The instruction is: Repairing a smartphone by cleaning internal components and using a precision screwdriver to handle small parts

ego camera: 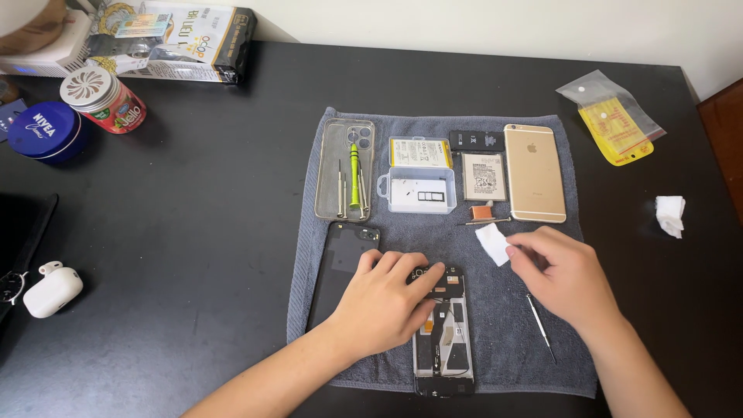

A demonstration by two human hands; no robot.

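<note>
Even, fairly bright, soft light falls on the matte black table point(193, 232), perhaps from above and slightly behind the camera. Shadows are faint and short beneath the left hand point(383, 302) and right hand point(565, 275). A mild sheen shows on the clear plastic bag point(611, 104). Focus is sharp centrally; the edges bow slightly.

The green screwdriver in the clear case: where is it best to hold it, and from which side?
Grip the green screwdriver by its thick handle, coming from above. It lies flat inside the clear phone case, whose raised walls block the sides, and thin metal bits crowd its lower tip.
</note>
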